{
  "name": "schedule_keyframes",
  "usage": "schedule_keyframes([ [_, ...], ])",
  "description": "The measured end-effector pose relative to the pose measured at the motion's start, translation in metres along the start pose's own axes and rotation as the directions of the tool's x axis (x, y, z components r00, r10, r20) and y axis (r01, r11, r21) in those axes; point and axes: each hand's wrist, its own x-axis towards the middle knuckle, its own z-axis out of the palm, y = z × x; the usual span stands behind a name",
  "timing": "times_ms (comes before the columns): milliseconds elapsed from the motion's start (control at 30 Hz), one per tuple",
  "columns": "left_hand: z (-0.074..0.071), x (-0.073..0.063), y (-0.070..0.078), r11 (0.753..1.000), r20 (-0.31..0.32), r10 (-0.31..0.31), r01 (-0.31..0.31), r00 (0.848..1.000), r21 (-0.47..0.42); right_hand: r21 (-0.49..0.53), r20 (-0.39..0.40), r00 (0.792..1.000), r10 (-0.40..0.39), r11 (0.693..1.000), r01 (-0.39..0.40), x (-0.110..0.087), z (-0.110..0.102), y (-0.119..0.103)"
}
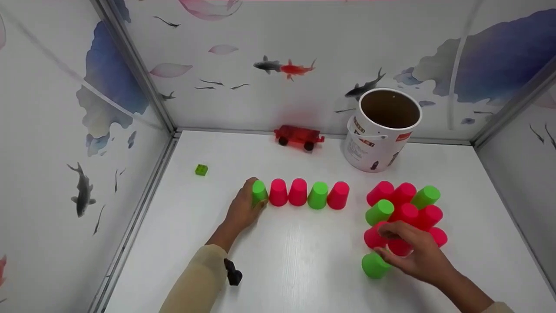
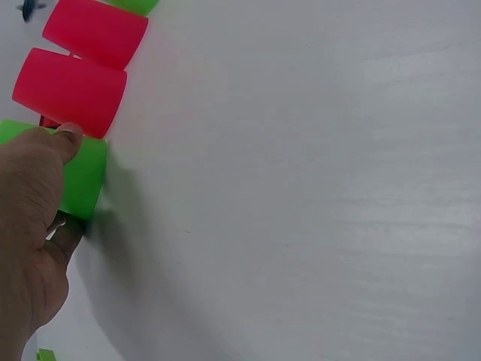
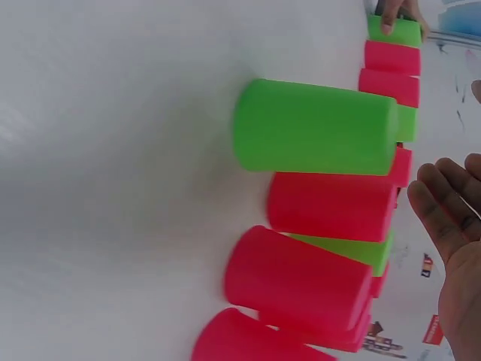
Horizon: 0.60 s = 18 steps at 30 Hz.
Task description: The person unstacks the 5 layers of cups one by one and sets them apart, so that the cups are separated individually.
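My left hand (image 1: pixel 242 208) grips a green cup (image 1: pixel 259 189) at the left end of a row. In the left wrist view its thumb lies over that upside-down cup (image 2: pixel 86 180). Beside it stand two pink cups (image 1: pixel 278 192), then a green cup (image 1: pixel 318 195) and a pink cup (image 1: pixel 338 195). At the right, my right hand (image 1: pixel 419 252) hovers with spread fingers over a cluster of pink (image 1: pixel 405 194) and green cups. Nearest to it is the front green cup (image 1: pixel 373 266), and the right wrist view shows the fingers apart from that cup (image 3: pixel 316 128).
Behind the cups, a white bucket (image 1: pixel 373 152) stands against the back wall, left of it a red toy wagon (image 1: pixel 297 135). A small green block (image 1: pixel 201 169) lies at the left. Printed panels enclose the white table (image 1: pixel 295 265) on three sides.
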Motion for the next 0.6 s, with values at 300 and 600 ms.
schedule_keyframes([
  [300, 0.002, -0.001, 0.0, 1.0, -0.004, -0.014, 0.014, 1.0, -0.006, 0.01, 0.088, 0.988, 0.127, 0.992, -0.128, 0.075, -0.006, -0.006],
  [600, 0.004, 0.0, -0.004, 1.0, -0.006, 0.001, 0.0, 1.0, 0.012, -0.067, 0.304, 0.876, 0.375, 0.926, -0.373, 0.132, 0.015, -0.011],
])
